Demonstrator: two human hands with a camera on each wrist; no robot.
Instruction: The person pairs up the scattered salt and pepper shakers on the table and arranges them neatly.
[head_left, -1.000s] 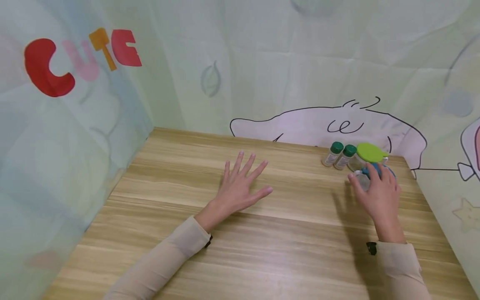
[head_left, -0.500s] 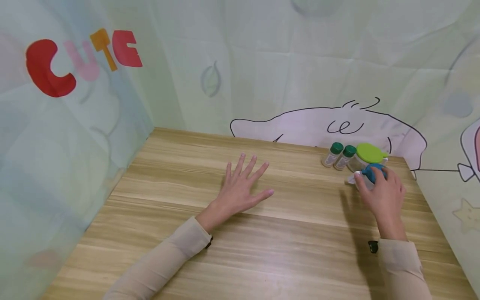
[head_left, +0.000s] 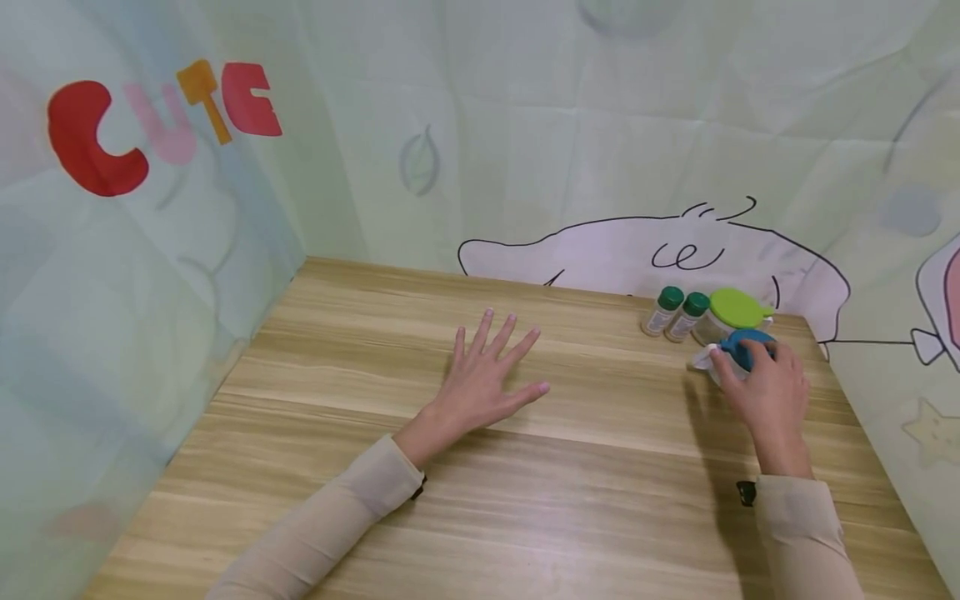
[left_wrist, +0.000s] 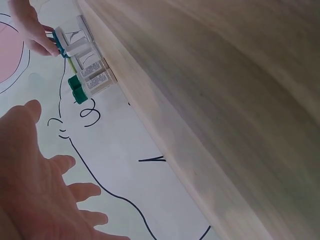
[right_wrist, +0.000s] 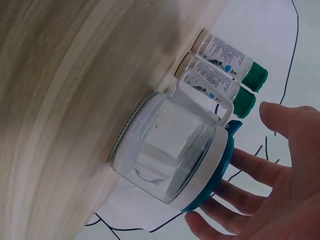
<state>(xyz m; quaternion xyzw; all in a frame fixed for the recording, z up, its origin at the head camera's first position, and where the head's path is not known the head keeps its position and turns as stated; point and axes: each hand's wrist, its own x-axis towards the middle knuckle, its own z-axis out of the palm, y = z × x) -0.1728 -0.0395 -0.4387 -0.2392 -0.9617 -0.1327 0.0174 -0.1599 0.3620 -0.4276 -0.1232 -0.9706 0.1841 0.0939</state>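
A clear jar (right_wrist: 162, 145) with a blue lid (head_left: 738, 346) and a white handle (right_wrist: 207, 97) stands upright on the wooden table (head_left: 570, 500), at the far right. My right hand (head_left: 768, 396) is at this lid; in the right wrist view its fingers reach along the lid's edge, and the thumb stands apart from it. My left hand (head_left: 480, 387) holds nothing, its fingers spread wide over the middle of the table. Behind the blue-lidded jar is a second clear container with a lime-green lid (head_left: 735, 308), partly hidden.
Two small shaker bottles with dark green caps, a left one (head_left: 662, 312) and a right one (head_left: 687, 317), stand side by side left of the jars. A printed cloth backdrop (head_left: 525, 150) rises along the table's back and sides.
My right hand has shifted slightly right and its fingers have drawn back over the blue lid, so more of the lid and the white handle shows. The left hand has barely moved.
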